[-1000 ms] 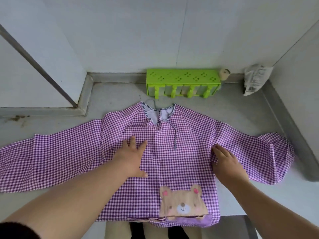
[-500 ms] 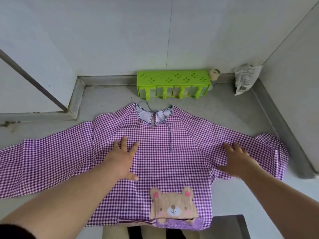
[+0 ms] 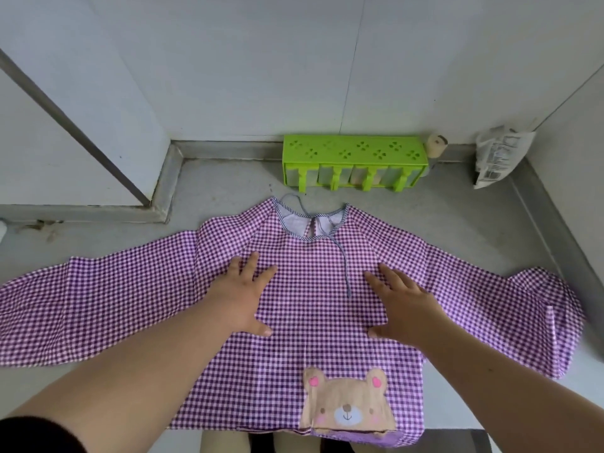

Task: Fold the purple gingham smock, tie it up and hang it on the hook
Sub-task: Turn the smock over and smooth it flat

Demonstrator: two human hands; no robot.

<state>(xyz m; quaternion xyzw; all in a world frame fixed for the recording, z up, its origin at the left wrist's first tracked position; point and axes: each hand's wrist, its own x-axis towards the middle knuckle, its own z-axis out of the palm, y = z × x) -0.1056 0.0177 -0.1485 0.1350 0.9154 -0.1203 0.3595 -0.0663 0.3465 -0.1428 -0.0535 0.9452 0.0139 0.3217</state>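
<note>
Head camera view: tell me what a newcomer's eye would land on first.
The purple gingham smock spread flat across the grey counter, sleeves stretched to both sides, dominates the view. The left hand and right hand press flat on its chest, and a tan bear-face pocket sits at its near hem. Behind it, a bright green plastic rack stands against the white wall.
</note>
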